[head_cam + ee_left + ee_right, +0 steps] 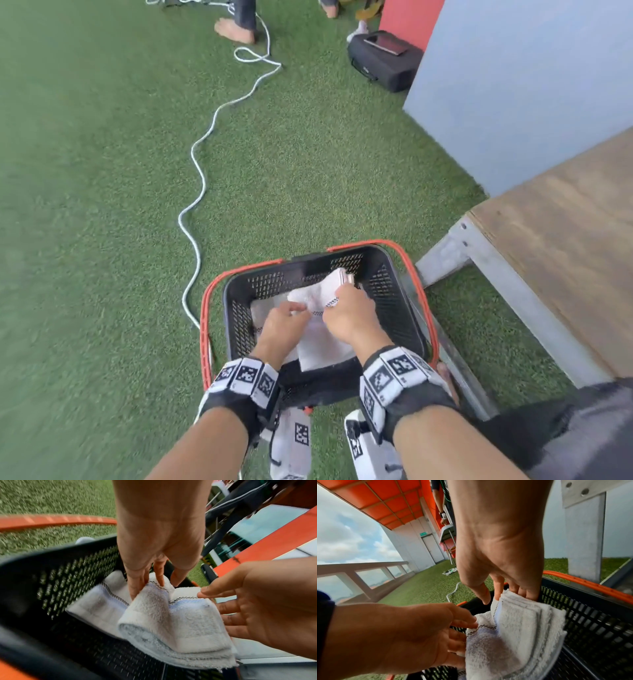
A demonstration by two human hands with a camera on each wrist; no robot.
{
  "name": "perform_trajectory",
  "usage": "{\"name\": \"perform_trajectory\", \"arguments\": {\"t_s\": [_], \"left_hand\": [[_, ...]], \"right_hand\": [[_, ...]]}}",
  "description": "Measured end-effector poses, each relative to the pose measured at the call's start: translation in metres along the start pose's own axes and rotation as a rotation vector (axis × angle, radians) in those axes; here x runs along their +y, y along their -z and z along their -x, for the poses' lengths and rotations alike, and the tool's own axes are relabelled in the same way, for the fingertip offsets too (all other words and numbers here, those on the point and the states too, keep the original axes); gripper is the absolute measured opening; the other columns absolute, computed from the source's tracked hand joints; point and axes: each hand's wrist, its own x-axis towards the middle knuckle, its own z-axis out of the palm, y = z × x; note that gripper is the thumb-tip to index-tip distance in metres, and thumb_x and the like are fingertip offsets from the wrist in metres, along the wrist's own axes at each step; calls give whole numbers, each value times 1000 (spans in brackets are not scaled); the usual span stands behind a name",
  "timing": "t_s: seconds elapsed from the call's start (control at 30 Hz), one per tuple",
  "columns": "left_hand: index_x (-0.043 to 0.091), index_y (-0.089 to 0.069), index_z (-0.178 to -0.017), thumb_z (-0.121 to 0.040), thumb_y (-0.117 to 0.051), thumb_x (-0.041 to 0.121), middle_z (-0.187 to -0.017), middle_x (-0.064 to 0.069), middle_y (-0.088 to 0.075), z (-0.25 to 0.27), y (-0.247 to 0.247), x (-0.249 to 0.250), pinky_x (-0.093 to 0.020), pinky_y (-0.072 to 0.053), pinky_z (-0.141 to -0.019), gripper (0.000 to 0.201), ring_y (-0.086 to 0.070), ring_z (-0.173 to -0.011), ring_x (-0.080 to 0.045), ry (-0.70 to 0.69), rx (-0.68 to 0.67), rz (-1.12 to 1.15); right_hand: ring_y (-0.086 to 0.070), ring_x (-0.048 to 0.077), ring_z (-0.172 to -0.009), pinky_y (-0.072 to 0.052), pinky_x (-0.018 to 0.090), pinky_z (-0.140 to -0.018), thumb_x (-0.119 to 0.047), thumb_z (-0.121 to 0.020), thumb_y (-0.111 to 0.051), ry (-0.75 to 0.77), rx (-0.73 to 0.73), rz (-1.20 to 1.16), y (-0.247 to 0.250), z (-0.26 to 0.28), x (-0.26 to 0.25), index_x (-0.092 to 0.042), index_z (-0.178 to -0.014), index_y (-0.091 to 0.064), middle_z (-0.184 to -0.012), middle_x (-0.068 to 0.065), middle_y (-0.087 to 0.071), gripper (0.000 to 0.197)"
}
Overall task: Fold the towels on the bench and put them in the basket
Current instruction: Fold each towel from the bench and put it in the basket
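Green turf blurs around the basket [394,284]; left hand [282,327] and right hand [349,315] pinch a folded towel [317,294], hiding its edge.

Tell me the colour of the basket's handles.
Orange-red, against the black mesh basket. The handles show best in the head view.

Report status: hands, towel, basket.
Left hand pinches folded towel; right hand grips its far end. Towel inside basket, atop another. Nothing blocking.
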Motion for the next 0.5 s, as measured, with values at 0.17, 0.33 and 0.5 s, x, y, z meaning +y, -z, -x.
{"name": "perform_trajectory", "arguments": {"t_s": [0.17,0.33,0.5], "left_hand": [[12,-64,-125,-93,-56,13,-109,-9,-66,-45,-34,0,-49,-57,-91,33,-63,-98,-23,87,-107,95],[11,-62,-129,-94,-57,8,-113,-11,-64,-80,-50,-6,-42,-58,-89,36,-60,-94,-22,158,-170,98],[10,-54,-139,-93,-61,6,-127,-14,-59,-94,-61,-21,-45,-57,-93,46,-61,-101,-23,191,-212,60]], "right_hand": [[-44,37,-128,-40,46,-103,-26,-93,-54,-51,-3,118,10,-39,13,-9,-134,-47,-138,16,-46,45],[-51,36,-119,-43,45,-100,-22,-91,-53,-59,-39,137,4,-72,32,-8,-128,-50,-132,14,-51,40],[-38,31,-138,-34,39,-111,-11,-94,-49,-103,-103,1,-1,-85,52,-8,-147,-36,-152,12,-36,55]]}}
